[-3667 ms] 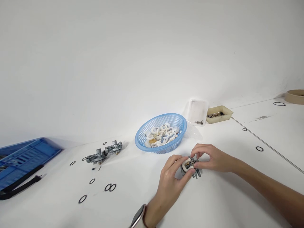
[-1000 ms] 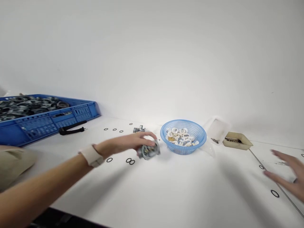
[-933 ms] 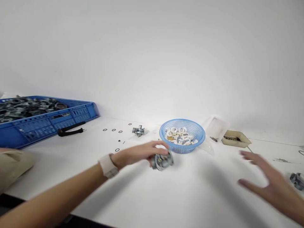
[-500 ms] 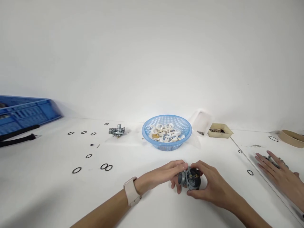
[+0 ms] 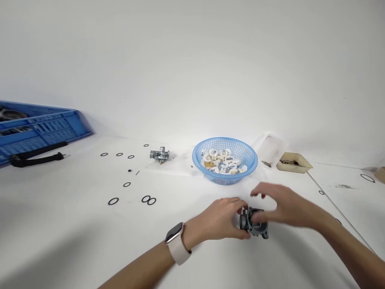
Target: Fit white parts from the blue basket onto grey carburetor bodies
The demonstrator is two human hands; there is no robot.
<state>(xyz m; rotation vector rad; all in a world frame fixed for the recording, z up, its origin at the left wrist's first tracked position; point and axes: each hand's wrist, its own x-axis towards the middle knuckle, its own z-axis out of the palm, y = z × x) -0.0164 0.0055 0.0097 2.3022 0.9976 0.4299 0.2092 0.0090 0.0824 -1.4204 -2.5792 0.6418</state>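
Note:
My left hand (image 5: 227, 220) is closed around a grey metal carburetor (image 5: 262, 229) low in front of me, gripping its round end between thumb and fingers. The carburetor's wide opening is turned up toward me, and part of its inside shows. My right hand (image 5: 285, 205) hovers just above and to the right, thumb and fingers spread apart with nothing seen between them. Its thumb covers part of the opening, so I cannot tell whether it touches the carburetor. A second carburetor (image 5: 160, 154) rests on the white table (image 5: 180, 184) further back and left.
Behind my hands stands a blue basket (image 5: 225, 181) with white rings and small parts. Beside it are a clear plastic tray (image 5: 272, 149) and a cream tray (image 5: 293, 168). Several black rubber rings (image 5: 113, 201) lie at left, near a blue crate (image 5: 57, 126) and a black handle-shaped piece (image 5: 39, 159).
My right hand has let go of the carburetor and opened above it. My left hand now grips its round end. The carburetor has turned, and its dark inner part no longer shows.

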